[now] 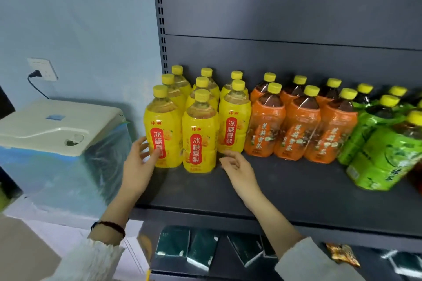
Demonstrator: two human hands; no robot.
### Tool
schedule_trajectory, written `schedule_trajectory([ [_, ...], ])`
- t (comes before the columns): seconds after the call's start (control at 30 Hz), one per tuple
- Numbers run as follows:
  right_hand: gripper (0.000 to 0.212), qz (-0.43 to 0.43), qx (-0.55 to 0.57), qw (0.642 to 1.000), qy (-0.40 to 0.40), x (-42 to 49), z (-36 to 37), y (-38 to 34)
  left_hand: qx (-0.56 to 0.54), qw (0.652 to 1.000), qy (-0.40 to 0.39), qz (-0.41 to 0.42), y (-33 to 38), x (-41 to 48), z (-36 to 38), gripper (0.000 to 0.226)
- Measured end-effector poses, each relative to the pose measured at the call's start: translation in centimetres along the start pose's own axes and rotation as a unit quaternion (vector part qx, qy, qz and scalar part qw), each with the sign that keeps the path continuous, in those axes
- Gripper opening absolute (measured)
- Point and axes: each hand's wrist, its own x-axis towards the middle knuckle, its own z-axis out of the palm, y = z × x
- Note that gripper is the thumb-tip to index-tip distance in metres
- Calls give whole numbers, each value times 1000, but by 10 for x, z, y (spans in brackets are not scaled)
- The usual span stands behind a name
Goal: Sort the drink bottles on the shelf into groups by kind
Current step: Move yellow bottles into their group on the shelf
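Note:
Several yellow-labelled bottles (199, 136) stand in rows at the left end of the dark shelf (285, 184). To their right stand several orange-labelled bottles (299, 129), then green-labelled bottles (388, 155) at the right edge. All have yellow caps. My left hand (139, 161) is spread, its fingertips touching the front left yellow bottle (162, 129). My right hand (237, 166) hovers over the shelf just right of the front yellow bottle, fingers loosely apart, holding nothing.
A white and blue appliance (57, 141) wrapped in plastic stands left of the shelf, beneath a wall socket (43, 69). On the lower shelf lie dark green packets (201, 248) and an orange snack packet (342, 254). Bare shelf surface lies in front of the orange bottles.

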Motion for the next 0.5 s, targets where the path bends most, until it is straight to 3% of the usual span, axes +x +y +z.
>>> schedule_trajectory([
  [0.1, 15, 4, -12, 999, 29, -20, -30, 2, 20, 997, 78, -13, 2, -31, 9, 33],
  [0.17, 11, -1, -29, 998, 48, -36, -58, 2, 26, 997, 76, -14, 8, -53, 20, 21],
  [0.27, 12, -10, -52, 995, 85, -57, -102, 4, 41, 999, -2, 19, 27, -82, 46, 6],
  [0.5, 17, -28, -109, 979, 168, -119, -244, 23, 69, 978, -153, 123, 94, -150, 171, 12],
])
